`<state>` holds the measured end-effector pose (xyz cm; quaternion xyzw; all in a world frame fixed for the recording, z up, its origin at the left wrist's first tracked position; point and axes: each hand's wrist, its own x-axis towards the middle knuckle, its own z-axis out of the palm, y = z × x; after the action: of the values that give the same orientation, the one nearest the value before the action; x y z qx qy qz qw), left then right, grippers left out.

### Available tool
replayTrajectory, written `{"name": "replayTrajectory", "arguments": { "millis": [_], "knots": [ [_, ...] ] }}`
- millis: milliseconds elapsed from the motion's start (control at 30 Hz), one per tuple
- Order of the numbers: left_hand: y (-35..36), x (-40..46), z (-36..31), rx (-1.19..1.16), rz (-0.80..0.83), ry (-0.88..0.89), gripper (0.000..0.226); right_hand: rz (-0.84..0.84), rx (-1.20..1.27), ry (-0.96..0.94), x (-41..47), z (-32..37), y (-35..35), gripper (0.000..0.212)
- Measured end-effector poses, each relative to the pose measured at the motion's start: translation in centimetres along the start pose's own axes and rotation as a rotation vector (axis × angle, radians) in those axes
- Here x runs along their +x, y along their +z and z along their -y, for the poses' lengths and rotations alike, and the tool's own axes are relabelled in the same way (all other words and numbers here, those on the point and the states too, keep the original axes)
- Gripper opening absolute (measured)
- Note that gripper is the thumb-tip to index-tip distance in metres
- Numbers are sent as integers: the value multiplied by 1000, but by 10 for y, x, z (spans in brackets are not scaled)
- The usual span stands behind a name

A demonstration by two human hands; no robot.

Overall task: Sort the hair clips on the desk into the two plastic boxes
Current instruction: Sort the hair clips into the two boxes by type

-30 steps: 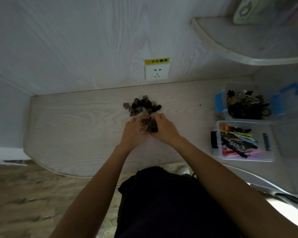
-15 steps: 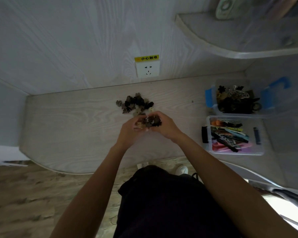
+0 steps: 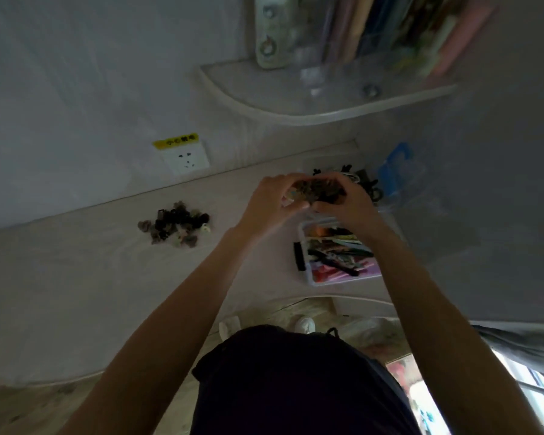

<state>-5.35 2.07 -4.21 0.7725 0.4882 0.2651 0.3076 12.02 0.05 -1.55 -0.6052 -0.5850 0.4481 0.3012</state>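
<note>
A clump of small dark clips (image 3: 316,191) is cupped between the left hand (image 3: 269,204) and the right hand (image 3: 347,204), both closed around it from either side, thumbs meeting underneath. Two hands are used, it is judged, because a loose handful would spill from one.

The far box (image 3: 390,180) is taken as the landmark. The cupped clump is held raised just at its left edge, partly over it; dark claw-like clips are already seen inside, so this is judged to be where the handful belongs. The box's blue latch is seen at its right side. The near box (image 3: 311,279), just in front of the far box, holds long, flat, coloured clips, which suggests sorting by type. It is partly hidden by the right wrist.

The pile (image 3: 175,227) of remaining small clips lies on the desk (image 3: 76,277), well to the left of the far box, untouched at present. The task is therefore judged partly done: at least one more handful is left. A low release inside the walls would be called for, as small clips may bounce out.
</note>
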Motion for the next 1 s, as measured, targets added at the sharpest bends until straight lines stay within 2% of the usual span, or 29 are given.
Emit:
{"name": "replayTrajectory", "arguments": {
  "millis": [167, 300, 467, 533, 667, 767, 867, 933, 1000],
  "knots": [
    [39, 37, -18, 55, 39, -20, 45, -59, -85, 14, 14, -22, -42, 42],
    [51, 39, -22, 206, 101, -42, 48, -83, -367, -26, 23, -41, -67, 37],
    [55, 32, -22, 269, 147, 1, 43, 6, -579, -99, 25, -50, -82, 44],
    [52, 28, -22, 241, 90, 37, 35, -14, -591, -120, 22, -44, -78, 43],
    [33, 1, -10, 232, -180, 106, 25, -129, -566, -240, 9, -21, -48, 29],
    [10, -37, 21, 271, -318, -23, 21, -53, -495, -384, 2, 0, -1, 24],
    [-14, -83, 64, 319, -399, -206, 25, 131, -448, -397, 3, 5, 54, 31],
    [-32, -113, 99, 379, -404, -391, 40, 256, -443, -329, 9, 3, 93, 40],
    [-49, -135, 126, 375, -358, -607, 71, 368, -467, -231, 18, -2, 127, 55]
  ]
}}
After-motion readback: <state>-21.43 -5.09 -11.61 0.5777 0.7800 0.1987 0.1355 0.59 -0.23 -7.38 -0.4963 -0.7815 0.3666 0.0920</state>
